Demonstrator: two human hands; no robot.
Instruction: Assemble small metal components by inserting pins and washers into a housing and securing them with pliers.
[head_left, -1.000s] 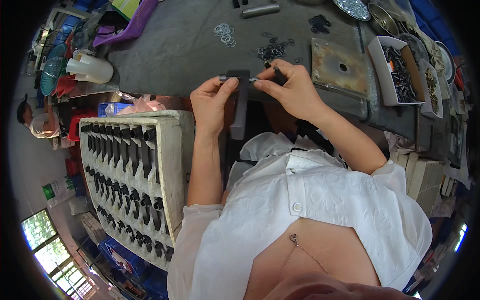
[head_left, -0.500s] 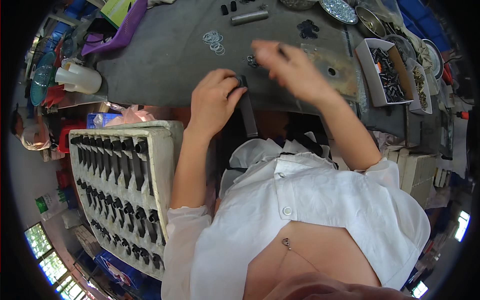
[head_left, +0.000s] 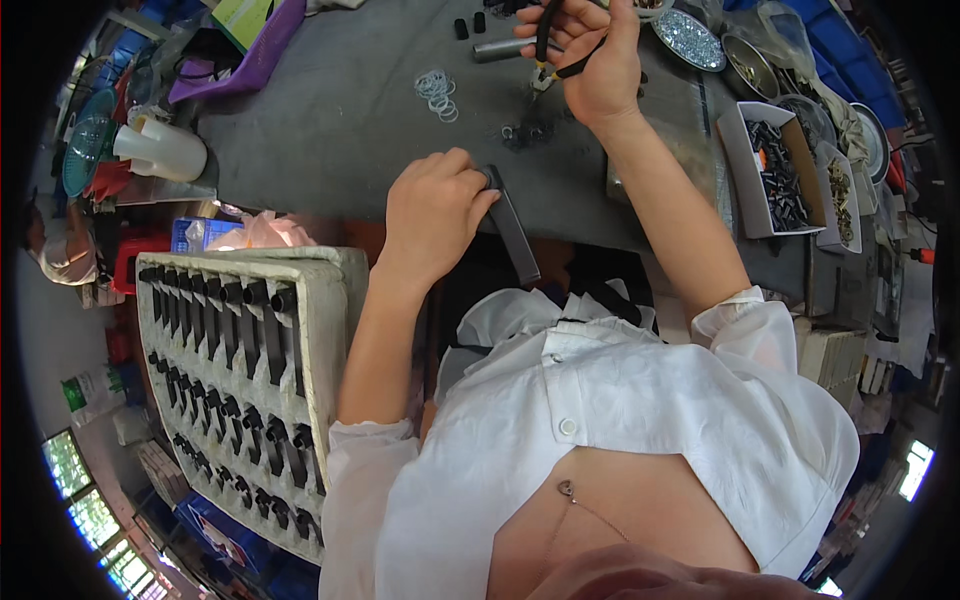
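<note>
pinches a dark bar (head_left: 513, 238) with the left hand (head_left: 435, 215) at eleven o'clock; holds pliers (head_left: 542, 76) in the right hand (head_left: 606, 75) at one, with fingers loosely spread around them.

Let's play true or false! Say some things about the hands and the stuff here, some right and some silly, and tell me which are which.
1. The right hand holds pliers. True.
2. The left hand holds a long dark bar near one end. True.
3. The left hand holds the pliers. False: the pliers are in the right hand.
4. A white box sits to the right of both hands. True.
5. Everything in the white box is bright green. False: dark pieces lie in it.
</note>
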